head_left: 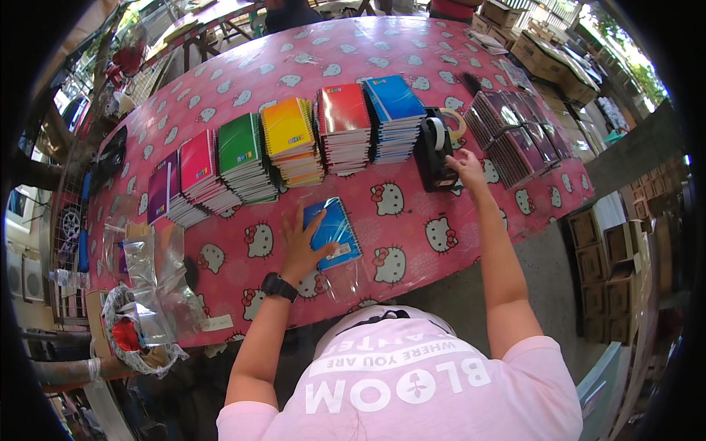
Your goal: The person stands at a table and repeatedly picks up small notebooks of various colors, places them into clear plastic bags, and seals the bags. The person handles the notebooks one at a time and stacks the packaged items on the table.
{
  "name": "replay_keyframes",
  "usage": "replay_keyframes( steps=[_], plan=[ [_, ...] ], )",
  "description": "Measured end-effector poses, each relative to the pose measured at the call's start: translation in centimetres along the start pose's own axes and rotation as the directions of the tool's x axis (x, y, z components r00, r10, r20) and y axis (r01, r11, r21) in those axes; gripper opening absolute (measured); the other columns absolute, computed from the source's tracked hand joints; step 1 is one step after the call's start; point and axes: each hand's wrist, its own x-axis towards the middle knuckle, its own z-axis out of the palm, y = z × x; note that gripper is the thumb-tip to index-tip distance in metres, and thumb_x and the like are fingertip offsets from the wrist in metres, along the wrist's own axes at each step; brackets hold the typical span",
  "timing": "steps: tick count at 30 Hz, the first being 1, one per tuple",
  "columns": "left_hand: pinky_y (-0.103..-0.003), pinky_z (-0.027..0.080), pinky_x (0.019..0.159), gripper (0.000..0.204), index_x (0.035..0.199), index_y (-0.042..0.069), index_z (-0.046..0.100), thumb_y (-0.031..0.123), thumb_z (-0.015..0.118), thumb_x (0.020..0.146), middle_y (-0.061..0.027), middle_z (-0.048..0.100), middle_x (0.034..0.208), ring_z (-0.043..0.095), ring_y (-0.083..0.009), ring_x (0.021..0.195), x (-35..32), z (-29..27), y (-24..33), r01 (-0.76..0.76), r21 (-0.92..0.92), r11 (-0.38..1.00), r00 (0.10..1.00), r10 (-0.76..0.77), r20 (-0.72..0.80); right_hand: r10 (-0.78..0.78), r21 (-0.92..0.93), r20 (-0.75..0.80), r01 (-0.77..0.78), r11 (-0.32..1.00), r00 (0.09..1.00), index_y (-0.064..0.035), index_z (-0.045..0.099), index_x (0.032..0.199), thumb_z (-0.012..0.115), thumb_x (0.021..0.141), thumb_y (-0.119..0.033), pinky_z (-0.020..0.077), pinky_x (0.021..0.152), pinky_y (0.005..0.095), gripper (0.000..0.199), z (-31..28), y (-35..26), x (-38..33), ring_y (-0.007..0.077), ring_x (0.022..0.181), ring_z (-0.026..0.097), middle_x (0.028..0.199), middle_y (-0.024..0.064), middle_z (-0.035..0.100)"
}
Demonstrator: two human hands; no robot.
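Left hand (300,246) presses blue wrapped notebook (333,232).

Our left hand (301,246), frame centre: fingers spread, palm flat down, watch on wrist. Our right hand (465,165), upper right: arm extended, fingers curled downward.

Your left hand (298,246) is on a blue notebook (332,233) in a clear glossy plastic sleeve. Your right hand (465,165) touches a black plastic tape dispenser (435,154), matt finish. The desk (412,220) cover is smooth pink printed plastic sheet, slight sheen. The notebook stacks (294,143) have glossy card covers and paper edges.
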Motion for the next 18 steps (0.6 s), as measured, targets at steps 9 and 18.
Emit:
replay_keyframes(
  steps=[9, 18],
  plan=[
    [-0.068, 0.007, 0.102, 0.078, 0.136, 0.032, 0.041, 0.057, 0.069, 0.068, -0.0077, 0.004, 0.154, -0.002, -0.0488, 0.135, -0.5, 0.1, -0.2, 0.042, 0.027, 0.999, 0.999, -0.042, -0.001, -0.178, 0.283, -0.153, 0.216, 0.934, 0.972, 0.0021, 0.05, 0.106, 0.069, 0.079, -0.006, 0.0469, 0.067, 0.023, 0.033, 0.3, 2.8, -5.6, 0.0127, 0.073, 0.06, 0.082, 0.0078, 0.063],
    [-0.069, 0.01, 0.101, 0.081, 0.137, 0.034, 0.039, 0.057, 0.07, 0.066, -0.0064, 0.004, 0.154, -0.002, -0.0482, 0.136, -0.5, 0.0, -0.5, 0.057, 0.031, 0.998, 0.998, -0.058, 0.004, 0.154, 0.314, 0.67, -0.465, 0.828, 0.726, 0.0009, 0.055, 0.097, 0.073, 0.074, -0.012, 0.0377, 0.046, 0.0221, 0.032, 10.9, -2.8, -10.9, 0.0084, 0.055, 0.051, 0.077, 0.007, 0.063]
  ],
)
